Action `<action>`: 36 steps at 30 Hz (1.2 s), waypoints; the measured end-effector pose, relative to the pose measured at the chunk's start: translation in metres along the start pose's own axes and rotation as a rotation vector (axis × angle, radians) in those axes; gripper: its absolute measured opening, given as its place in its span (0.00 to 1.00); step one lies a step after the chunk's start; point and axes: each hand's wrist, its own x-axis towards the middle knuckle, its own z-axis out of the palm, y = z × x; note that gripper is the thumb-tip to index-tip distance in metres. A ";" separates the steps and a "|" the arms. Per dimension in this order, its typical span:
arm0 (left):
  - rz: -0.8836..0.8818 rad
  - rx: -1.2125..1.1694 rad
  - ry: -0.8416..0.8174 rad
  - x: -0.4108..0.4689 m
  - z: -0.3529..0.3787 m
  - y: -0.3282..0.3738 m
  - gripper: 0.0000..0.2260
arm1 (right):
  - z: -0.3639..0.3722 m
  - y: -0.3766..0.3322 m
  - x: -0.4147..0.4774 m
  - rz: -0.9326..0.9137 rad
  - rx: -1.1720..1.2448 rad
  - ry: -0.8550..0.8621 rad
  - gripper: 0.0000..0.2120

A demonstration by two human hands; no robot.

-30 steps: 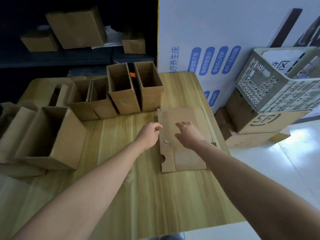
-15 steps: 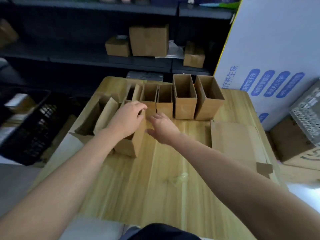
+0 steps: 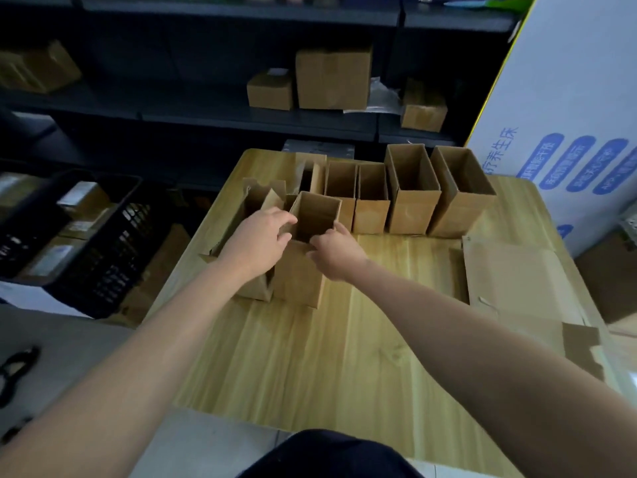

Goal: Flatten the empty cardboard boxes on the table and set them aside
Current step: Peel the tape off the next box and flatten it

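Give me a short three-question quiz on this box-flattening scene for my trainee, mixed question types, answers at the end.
1. True or false: the left hand and right hand both grip the rim of the open box.
2. On the table, the flattened cardboard lies: A) left of the hands, B) right of the hands, C) under the open box.
3. Fill in: the gripped box stands ___.
Key: 1 true; 2 B; 3 upright.
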 end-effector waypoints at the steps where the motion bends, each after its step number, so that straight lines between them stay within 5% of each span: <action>1: 0.017 -0.020 0.016 0.003 0.002 0.003 0.16 | -0.009 0.003 -0.002 0.030 0.104 0.034 0.09; 9: 0.101 -0.157 0.189 0.026 0.014 0.038 0.16 | -0.044 0.057 -0.038 0.432 0.778 0.211 0.14; 12: 0.092 -0.128 0.095 0.030 0.025 0.046 0.16 | -0.047 0.079 -0.053 0.597 0.897 0.286 0.20; 20: 0.049 -0.052 -0.138 0.041 0.076 0.066 0.18 | -0.037 0.118 -0.086 0.887 0.991 0.304 0.16; 24: 0.052 -0.090 -0.184 0.041 0.098 0.077 0.15 | -0.027 0.128 -0.099 0.876 0.842 0.273 0.13; 30: 0.038 -0.135 -0.158 0.049 0.109 0.093 0.11 | -0.026 0.133 -0.094 0.528 0.207 0.094 0.41; 36: -0.044 -0.206 -0.161 0.054 0.114 0.098 0.02 | -0.024 0.135 -0.081 0.379 0.227 -0.147 0.47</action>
